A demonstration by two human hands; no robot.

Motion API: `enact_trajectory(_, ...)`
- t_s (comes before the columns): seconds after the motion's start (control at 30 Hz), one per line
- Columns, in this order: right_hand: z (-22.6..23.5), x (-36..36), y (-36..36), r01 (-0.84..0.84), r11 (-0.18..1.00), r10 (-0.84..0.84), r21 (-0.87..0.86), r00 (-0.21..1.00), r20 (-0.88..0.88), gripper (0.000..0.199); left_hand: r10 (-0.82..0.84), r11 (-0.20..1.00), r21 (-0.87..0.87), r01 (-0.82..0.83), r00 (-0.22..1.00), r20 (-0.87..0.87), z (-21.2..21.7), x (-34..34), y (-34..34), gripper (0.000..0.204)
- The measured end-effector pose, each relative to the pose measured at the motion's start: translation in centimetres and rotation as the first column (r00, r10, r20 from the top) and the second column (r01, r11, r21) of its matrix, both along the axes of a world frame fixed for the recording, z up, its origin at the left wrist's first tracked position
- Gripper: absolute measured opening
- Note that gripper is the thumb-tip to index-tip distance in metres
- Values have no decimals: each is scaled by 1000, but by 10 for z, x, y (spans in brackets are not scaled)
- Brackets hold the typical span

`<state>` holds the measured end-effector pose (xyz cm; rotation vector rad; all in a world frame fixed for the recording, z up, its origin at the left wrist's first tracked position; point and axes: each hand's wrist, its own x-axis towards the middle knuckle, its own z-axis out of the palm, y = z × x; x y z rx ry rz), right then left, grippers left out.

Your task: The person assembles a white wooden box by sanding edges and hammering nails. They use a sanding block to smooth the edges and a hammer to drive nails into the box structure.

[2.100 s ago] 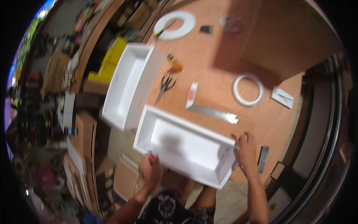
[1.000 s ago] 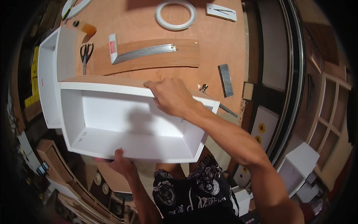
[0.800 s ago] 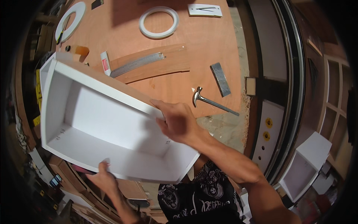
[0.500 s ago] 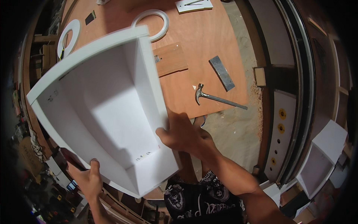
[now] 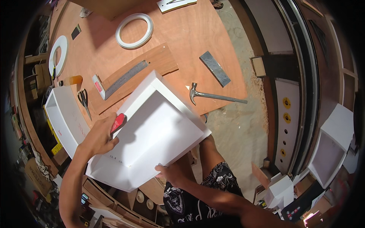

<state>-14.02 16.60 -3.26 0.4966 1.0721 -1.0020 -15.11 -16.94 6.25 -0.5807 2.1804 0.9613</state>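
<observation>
Now the white box (image 5: 154,138) is turned mid-frame, another rim seemingly exposed, clamped by the right hand (image 5: 169,174), a red tool (image 5: 119,121) clasped by the left hand (image 5: 98,136).

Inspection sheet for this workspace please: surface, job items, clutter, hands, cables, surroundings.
Surface: wooden table, tools lying on it.
Job items: open white box, in both hands; red tool, exact kind unclear.
Clutter: hammer, dark flat bar, scissors, metal square on wood board, white ring.
Hands: left hand holds red tool at box edge; right hand grips near edge.
Cables: nothing clearly seen.
Surroundings: concrete floor, pale debris right of table.
</observation>
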Motion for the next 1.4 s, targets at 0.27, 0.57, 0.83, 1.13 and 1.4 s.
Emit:
enact_trajectory(0.27, -26, 56, -36, 332, 934, -353, 130, 915, 194, 29, -208, 968, 141, 208, 978, -12, -72, -29, -39, 49)
enact_trajectory(0.57, -41, 32, -77, 384, 890, -422, 245, 898, 125, 29, -272, 934, 177, 311, 938, -215, -134, -54, -71, 52)
enact_trajectory(0.83, -47, 26, -68, 308, 892, -363, 330, 924, 121, 29, -194, 952, 161, 260, 920, -340, -143, -45, -62, 44)
enact_trajectory(1.13, -46, 10, -56, 328, 925, -339, 191, 940, 27, 40, -116, 973, 151, 175, 933, -340, -157, -44, -60, 38)
enact_trajectory(1.4, -45, -14, -57, 184, 973, -201, 136, 972, 125, 41, 43, 999, 23, -38, 960, -276, -141, -52, -49, 44)
